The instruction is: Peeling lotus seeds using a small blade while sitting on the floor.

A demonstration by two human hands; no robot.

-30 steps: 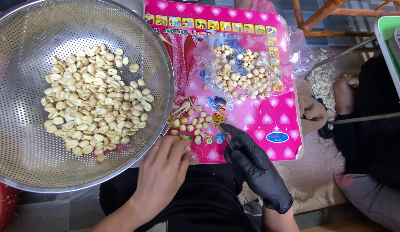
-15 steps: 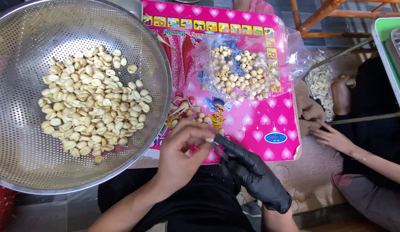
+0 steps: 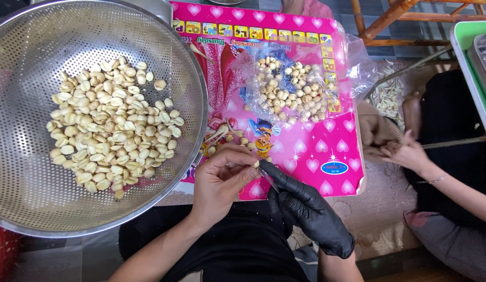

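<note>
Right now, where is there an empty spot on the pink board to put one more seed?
The pink board is bare at its lower right, among the hearts below the plastic bag of seeds. It is crowded by the left hand and gloved right hand, near the loose seeds beside the colander.

Worn on the head, looking steeply down at close range: lap and hands near, metal colander [image 3: 91, 120] left, pink board [image 3: 311, 130] far right.
</note>
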